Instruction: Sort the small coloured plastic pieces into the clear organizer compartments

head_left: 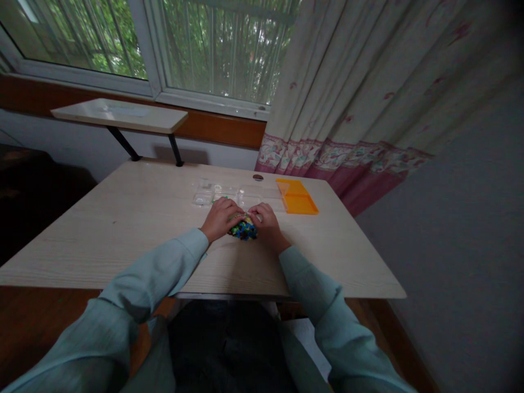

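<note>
A bundle of small coloured pieces (244, 229), mostly blue, green, yellow and black, rests on the table between my hands. From the left, my left hand (222, 218) has its fingers curled at the bundle's upper edge. My right hand (266, 224) meets it from the other side, fingertips bent onto the same edge. A clear wrapping may surround the pieces, but it is too small to tell. Just beyond my hands lies a clear plastic compartment box (203, 197), with a bit of green near my left fingers. An open orange tray (302, 203) with a divider sits to its right.
The pale wooden table (135, 234) spans the view. A raised shelf (123, 117) on black supports stands at its back left. A dark round hole (257, 177) is near the far edge. Behind hang a floral curtain (344, 109) and a window (221, 49).
</note>
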`<state>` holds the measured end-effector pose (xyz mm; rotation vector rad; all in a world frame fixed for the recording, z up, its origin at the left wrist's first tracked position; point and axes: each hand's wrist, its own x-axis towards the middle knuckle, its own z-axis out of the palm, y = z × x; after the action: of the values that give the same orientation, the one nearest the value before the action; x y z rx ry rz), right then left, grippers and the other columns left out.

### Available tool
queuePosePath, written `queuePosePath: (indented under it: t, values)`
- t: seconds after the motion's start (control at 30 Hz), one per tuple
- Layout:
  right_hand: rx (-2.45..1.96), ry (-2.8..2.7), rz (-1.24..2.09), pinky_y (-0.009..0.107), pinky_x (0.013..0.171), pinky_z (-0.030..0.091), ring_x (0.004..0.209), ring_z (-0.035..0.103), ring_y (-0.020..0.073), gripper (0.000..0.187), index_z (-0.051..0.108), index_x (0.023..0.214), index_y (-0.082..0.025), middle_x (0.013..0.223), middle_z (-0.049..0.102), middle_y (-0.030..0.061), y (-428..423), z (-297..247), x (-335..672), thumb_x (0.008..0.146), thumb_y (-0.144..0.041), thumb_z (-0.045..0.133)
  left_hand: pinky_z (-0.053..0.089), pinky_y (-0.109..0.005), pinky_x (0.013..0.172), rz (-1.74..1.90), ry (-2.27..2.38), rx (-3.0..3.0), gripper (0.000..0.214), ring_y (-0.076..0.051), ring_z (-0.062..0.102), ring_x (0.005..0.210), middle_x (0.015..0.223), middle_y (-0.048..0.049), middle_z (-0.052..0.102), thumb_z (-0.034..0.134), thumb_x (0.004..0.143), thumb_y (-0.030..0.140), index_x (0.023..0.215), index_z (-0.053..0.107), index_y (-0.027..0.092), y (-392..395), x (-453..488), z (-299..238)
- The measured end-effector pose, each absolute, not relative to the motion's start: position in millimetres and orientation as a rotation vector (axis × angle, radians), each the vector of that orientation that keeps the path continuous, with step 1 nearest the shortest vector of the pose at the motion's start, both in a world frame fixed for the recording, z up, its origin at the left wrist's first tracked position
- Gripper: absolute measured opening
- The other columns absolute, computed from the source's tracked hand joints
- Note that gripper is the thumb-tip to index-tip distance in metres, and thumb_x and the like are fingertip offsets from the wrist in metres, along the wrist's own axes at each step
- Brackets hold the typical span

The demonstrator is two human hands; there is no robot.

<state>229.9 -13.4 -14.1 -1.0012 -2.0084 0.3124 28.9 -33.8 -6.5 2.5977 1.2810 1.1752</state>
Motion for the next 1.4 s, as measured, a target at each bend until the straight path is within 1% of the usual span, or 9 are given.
queuePosePath:
  t: [0.2,0.43,0.63,0.8,0.93,1.07,1.23,1.4]
  values:
    - [-0.974,-2.002,0.343,0.035,0.081,0.044,0.083,0.056,0.0205,0.009,0.064,0.081,-0.021,0.081,0.062,0.0042,-17,-15,226,0.088,-0.023,0.058,0.040,-0.038,0.087,1.171,1.253,2.613,0.030,-0.022,0.051,0.095,0.093,-0.0056,0.063,0.057,0.092,0.048,0.098,0.072,0.024,-33,28,-6]
    - [-0.942,-1.991,0.395,0.035,0.080,0.046,0.083,0.058,0.0201,0.011,0.067,0.081,-0.021,0.080,0.065,0.0045,-17,-15,226,0.089,-0.025,0.061,0.040,-0.038,0.086,1.180,1.198,2.631,0.026,-0.021,0.053,0.093,0.091,-0.0052,0.065,0.056,0.094,0.042,0.096,0.073,0.022,-31,27,-9]
    - [-0.935,-2.031,0.324,0.035,0.083,0.045,0.084,0.060,0.0201,0.014,0.073,0.085,-0.022,0.081,0.070,0.0046,-13,-11,234,0.091,-0.027,0.062,0.041,-0.040,0.086,1.188,1.272,2.628,0.027,-0.022,0.054,0.092,0.090,-0.0064,0.066,0.055,0.095,0.041,0.093,0.074,0.022,-27,22,-11]
    - [-0.967,-2.152,0.238,0.036,0.082,0.043,0.084,0.060,0.0212,0.013,0.076,0.085,-0.021,0.082,0.072,0.0061,-6,-4,258,0.089,-0.027,0.064,0.042,-0.040,0.086,1.311,1.400,2.514,0.026,-0.022,0.055,0.091,0.088,-0.0065,0.066,0.056,0.094,0.040,0.091,0.073,0.021,-15,5,-12]
    - [-1.015,-2.318,0.240,0.035,0.083,0.042,0.086,0.061,0.0211,0.011,0.078,0.085,-0.021,0.084,0.073,0.0061,-2,-2,271,0.085,-0.026,0.067,0.041,-0.040,0.087,1.368,1.530,2.372,0.025,-0.022,0.056,0.088,0.087,-0.0063,0.067,0.056,0.093,0.039,0.087,0.071,0.020,-4,-14,-14]
    - [-1.054,-2.481,0.261,0.033,0.081,0.042,0.086,0.062,0.0216,0.013,0.080,0.084,-0.021,0.084,0.074,0.0065,0,-3,274,0.081,-0.026,0.068,0.041,-0.041,0.088,1.428,1.666,2.240,0.022,-0.024,0.056,0.090,0.087,-0.0071,0.066,0.058,0.091,0.038,0.084,0.070,0.021,2,-27,-16]
    - [-1.045,-2.533,0.283,0.032,0.083,0.041,0.086,0.063,0.0203,0.014,0.080,0.085,-0.021,0.084,0.075,0.0050,0,-1,276,0.081,-0.023,0.066,0.041,-0.041,0.089,1.452,1.666,2.225,0.021,-0.023,0.055,0.091,0.088,-0.0069,0.066,0.059,0.091,0.038,0.084,0.069,0.022,4,-29,-19]
    - [-0.994,-2.522,0.267,0.032,0.081,0.042,0.084,0.063,0.0201,0.012,0.080,0.083,-0.022,0.084,0.075,0.0049,0,-4,276,0.079,-0.024,0.068,0.042,-0.040,0.086,1.464,1.648,2.237,0.022,-0.023,0.055,0.090,0.088,-0.0066,0.066,0.058,0.091,0.040,0.085,0.069,0.022,4,-29,-21]
